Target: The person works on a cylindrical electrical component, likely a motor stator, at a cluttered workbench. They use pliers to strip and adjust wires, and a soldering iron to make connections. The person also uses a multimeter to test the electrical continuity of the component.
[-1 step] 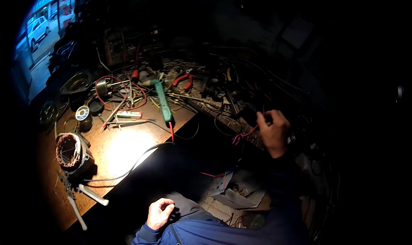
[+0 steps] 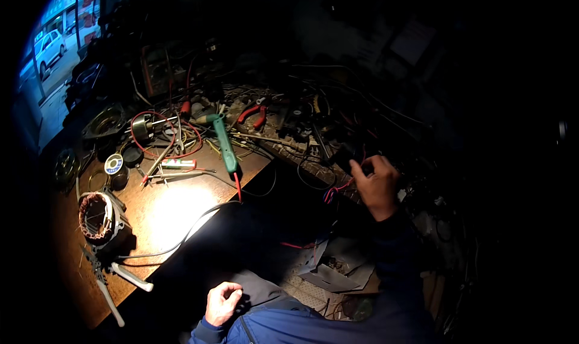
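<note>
My right hand [image 2: 375,184] is at the dim right side of the bench, fingers curled beside a dark object [image 2: 345,160] and red wires [image 2: 344,185]; what it grips is unclear. My left hand [image 2: 223,303] rests low over my lap, loosely closed with nothing visible in it. On the lit wooden bench [image 2: 157,205] a metal motor stator with copper windings [image 2: 95,217] stands at the left, beside white-handled pliers [image 2: 132,277]. A green tool [image 2: 226,145] with a red cord, red-handled pliers [image 2: 260,116] and a solder spool [image 2: 113,164] lie farther back.
Tangled wires, small metal parts and round containers crowd the back of the bench. Below its edge is an open cardboard box [image 2: 335,271]. A doorway at the upper left shows a street and a white car [image 2: 49,50]. The surroundings at right are mostly dark.
My right hand has shifted slightly left. The whole view has moved a little; my left hand looks much the same.
</note>
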A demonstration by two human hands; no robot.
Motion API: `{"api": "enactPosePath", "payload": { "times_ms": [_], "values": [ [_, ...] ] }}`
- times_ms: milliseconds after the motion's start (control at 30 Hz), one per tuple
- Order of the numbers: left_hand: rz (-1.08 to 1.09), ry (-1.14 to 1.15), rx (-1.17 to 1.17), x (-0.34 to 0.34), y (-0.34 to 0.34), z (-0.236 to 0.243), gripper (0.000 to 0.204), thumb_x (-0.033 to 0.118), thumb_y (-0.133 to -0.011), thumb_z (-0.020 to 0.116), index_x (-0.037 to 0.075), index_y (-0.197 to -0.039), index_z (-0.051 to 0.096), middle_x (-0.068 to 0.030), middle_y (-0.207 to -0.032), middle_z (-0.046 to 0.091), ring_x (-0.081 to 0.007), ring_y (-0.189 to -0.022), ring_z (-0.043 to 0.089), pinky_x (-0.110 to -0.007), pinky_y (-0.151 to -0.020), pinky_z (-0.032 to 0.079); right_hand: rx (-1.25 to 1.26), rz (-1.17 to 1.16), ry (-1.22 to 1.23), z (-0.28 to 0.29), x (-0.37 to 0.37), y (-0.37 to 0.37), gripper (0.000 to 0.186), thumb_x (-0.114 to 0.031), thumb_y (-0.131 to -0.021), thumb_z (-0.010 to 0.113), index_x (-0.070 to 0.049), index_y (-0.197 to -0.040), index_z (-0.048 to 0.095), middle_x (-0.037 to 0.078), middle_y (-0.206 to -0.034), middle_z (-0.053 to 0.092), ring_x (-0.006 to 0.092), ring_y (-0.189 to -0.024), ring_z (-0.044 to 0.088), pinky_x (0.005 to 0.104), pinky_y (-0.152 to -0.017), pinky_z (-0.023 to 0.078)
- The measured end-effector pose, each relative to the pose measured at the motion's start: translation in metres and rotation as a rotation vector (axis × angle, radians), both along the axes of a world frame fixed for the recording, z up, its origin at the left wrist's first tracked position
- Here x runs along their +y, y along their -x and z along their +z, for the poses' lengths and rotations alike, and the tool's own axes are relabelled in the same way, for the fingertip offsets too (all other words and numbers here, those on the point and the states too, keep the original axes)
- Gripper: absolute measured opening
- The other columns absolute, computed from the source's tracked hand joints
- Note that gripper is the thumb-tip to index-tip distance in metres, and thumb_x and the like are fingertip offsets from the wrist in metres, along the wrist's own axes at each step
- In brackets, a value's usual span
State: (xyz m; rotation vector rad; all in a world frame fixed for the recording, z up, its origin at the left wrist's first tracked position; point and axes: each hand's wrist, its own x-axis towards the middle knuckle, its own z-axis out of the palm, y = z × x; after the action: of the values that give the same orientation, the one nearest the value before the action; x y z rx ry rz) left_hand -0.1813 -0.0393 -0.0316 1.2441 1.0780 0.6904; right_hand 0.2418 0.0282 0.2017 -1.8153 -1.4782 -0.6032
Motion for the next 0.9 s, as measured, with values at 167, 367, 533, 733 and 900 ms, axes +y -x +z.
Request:
{"api": "enactPosePath", "payload": {
  "times_ms": [167,367,533,733,900],
  "values": [
    [0.02,0.062,-0.04,-0.007,0.009,-0.012,0.016,0.008,-0.097,0.075,-0.005,-0.106,0.074,-0.0036,-0.088,0.074,-0.0079,-0.075,0.063,-0.024,-0.069,0.051,0.074,-0.067,-0.05,-0.008,-0.001,0.0,0.025,-0.009,-0.086,0.087,0.0,-0.091,0.065,0.015,-0.088,0.069,0.0299,-0.072,0.069,0.0409,-0.061,0.054],
    [0.053,0.102,-0.082,-0.012,0.015,-0.011,0.017,0.008,-0.097,0.075,-0.006,-0.107,0.075,-0.0062,-0.093,0.076,-0.0109,-0.083,0.068,-0.028,-0.079,0.055,0.027,-0.043,-0.126,-0.011,-0.004,0.006,0.02,-0.004,-0.086,0.086,0.0,-0.095,0.068,0.013,-0.087,0.068,0.0271,-0.07,0.069,0.0394,-0.06,0.054],
    [0.004,-0.092,0.001,-0.015,0.016,0.008,0.017,0.01,-0.099,0.075,-0.002,-0.11,0.076,-0.0079,-0.097,0.078,-0.0132,-0.089,0.07,-0.03,-0.084,0.058,-0.038,0.021,-0.218,-0.014,-0.007,0.033,0.012,-0.002,-0.088,0.081,0.0,-0.096,0.072,0.012,-0.082,0.066,0.0224,-0.064,0.066,0.0337,-0.054,0.049],
    [-0.063,-0.098,-0.023,-0.042,0.043,0.065,0.021,0.015,-0.102,0.075,0.0,-0.118,0.075,-0.0084,-0.107,0.078,-0.016,-0.096,0.072,-0.032,-0.088,0.059,0.053,0.4,-0.159,-0.023,0.004,0.113,0.009,0.003,-0.092,0.073,0.003,-0.101,0.07,0.01,-0.086,0.064,0.0205,-0.074,0.063,0.0331,-0.066,0.05],
    [-0.202,-0.243,-0.031,-0.063,0.094,0.138,0.021,0.012,-0.1,0.077,0.001,-0.117,0.075,-0.0127,-0.114,0.077,-0.0249,-0.105,0.074,-0.035,-0.091,0.059,0.254,0.748,-0.039,-0.025,0.031,0.18,0.02,0.008,-0.086,0.078,0.002,-0.104,0.071,0.01,-0.09,0.066,0.0179,-0.074,0.064,0.0295,-0.065,0.051]
  ]
}}
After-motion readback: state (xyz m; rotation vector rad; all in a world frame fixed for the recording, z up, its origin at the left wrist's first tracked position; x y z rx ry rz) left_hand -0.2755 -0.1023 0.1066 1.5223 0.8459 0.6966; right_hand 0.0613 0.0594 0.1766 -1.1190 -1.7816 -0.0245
